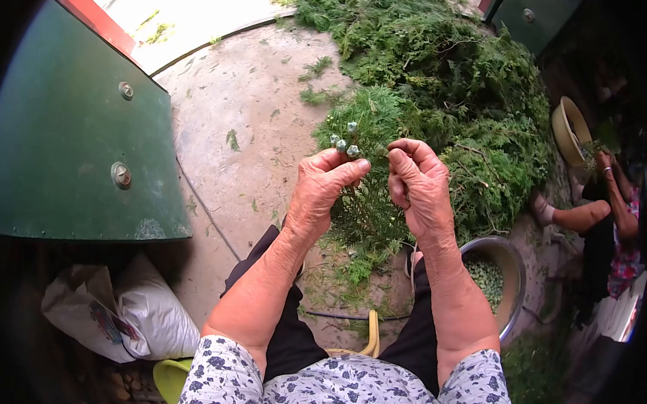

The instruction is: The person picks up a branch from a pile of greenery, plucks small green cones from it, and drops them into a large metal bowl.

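Note:
My left hand [324,184] is closed in a pinch, with several pale blue-green cones [345,145] showing just above its thumb and fingertips. To its right, my right hand [420,181] has its thumb and forefinger pressed together near a bit of green sprig; what lies between those fingertips is too small to make out. A green conifer branch [366,211] hangs below and behind both hands. Beside my right forearm stands a metal basin [516,283] with many small green cones [485,280] in it.
A large heap of green branches [445,70] lies ahead and right. Another person [590,214] sits at the right by a tan basin [568,133]. Left are a green metal door [73,140] and white sacks [153,310]; a cable [207,211] crosses the floor.

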A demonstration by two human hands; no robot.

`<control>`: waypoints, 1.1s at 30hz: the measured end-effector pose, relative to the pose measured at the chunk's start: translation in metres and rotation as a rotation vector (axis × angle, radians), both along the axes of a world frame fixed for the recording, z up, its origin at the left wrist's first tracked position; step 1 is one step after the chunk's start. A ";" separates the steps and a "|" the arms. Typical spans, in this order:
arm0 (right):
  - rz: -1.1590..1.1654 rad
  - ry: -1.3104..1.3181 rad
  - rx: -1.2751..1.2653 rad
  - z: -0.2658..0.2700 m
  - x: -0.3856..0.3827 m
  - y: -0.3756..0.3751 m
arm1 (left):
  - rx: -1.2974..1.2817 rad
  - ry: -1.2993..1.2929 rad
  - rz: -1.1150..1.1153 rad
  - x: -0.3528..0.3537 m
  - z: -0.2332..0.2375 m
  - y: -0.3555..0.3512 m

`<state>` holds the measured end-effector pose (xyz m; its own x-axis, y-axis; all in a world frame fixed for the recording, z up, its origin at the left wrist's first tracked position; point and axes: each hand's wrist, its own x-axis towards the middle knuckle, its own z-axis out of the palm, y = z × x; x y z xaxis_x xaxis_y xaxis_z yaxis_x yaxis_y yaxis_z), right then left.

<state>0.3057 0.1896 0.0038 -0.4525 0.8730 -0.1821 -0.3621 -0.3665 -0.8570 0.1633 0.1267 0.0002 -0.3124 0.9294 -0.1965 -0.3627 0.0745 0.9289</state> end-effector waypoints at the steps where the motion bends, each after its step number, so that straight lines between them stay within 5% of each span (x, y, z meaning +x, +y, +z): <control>1: -0.002 0.000 -0.001 0.000 -0.002 -0.002 | -0.001 0.000 -0.002 0.001 -0.001 0.000; 3: -0.032 -0.146 0.162 0.000 -0.006 -0.004 | 0.025 -0.003 -0.008 0.001 -0.003 0.000; 11: 0.046 -0.198 0.155 -0.005 -0.006 -0.006 | -0.025 -0.050 -0.087 0.001 -0.003 -0.003; 14: 0.117 -0.147 0.074 -0.010 -0.004 -0.006 | -0.014 -0.155 -0.094 0.005 -0.002 -0.002; 16: 0.110 0.069 -0.246 -0.007 -0.004 -0.006 | 0.002 -0.195 -0.095 0.005 0.000 -0.002; 19: 0.133 0.296 -0.375 -0.011 0.005 0.001 | -0.023 -0.210 -0.082 0.003 0.001 -0.003; 25: -0.005 0.298 -0.327 -0.002 0.010 0.010 | 0.028 0.178 0.035 0.000 -0.008 -0.001; 29: 0.023 0.230 -0.088 -0.003 0.015 0.009 | -0.034 0.436 0.063 0.000 -0.006 -0.002; 33: -0.122 -0.528 0.763 0.000 -0.011 -0.013 | -0.073 0.731 0.087 0.004 -0.019 0.000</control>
<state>0.2946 0.1767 0.0035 -0.3720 0.8770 0.3041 0.1435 0.3780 -0.9146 0.1672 0.1265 -0.0184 -0.4591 0.8879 0.0295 0.3398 0.1449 0.9293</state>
